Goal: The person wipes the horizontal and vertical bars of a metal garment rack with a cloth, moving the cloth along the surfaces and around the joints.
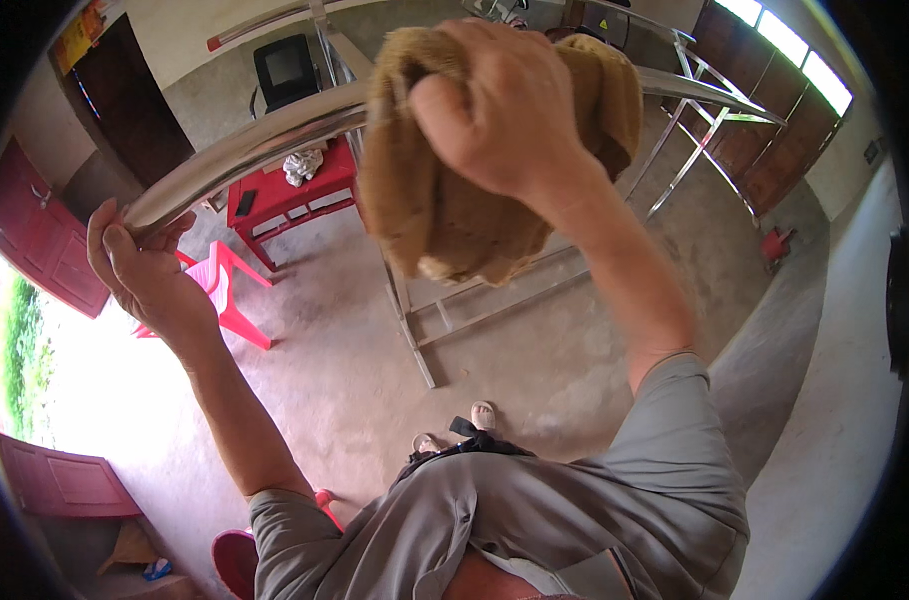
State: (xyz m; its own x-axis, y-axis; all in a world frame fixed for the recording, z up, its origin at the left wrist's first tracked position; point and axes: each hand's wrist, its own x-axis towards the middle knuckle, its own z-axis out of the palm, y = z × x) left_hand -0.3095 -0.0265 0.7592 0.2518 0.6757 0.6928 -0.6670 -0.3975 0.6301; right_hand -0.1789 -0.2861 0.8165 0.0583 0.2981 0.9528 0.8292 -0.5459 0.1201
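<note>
A brown cloth [454, 202] is bunched in my right hand [499, 97], high in front of me. It hangs over the middle of a shiny metal rail [274, 131] and hides that stretch. My left hand [147, 262] grips the rail's near left end, thumb and fingers around it. Beyond the cloth the rail comes out again on the right. Below it stands a metal frame [406, 330] with crossbars and a foot on the concrete floor.
A red table [297, 184] bears a dark phone [246, 202] and a crumpled white cloth [302, 166]. Nearby are a pink plastic chair [226, 292] and a black office chair [286, 71]. Another metal frame [698, 127] stands at right. A red tub [235, 562] sits behind my left arm.
</note>
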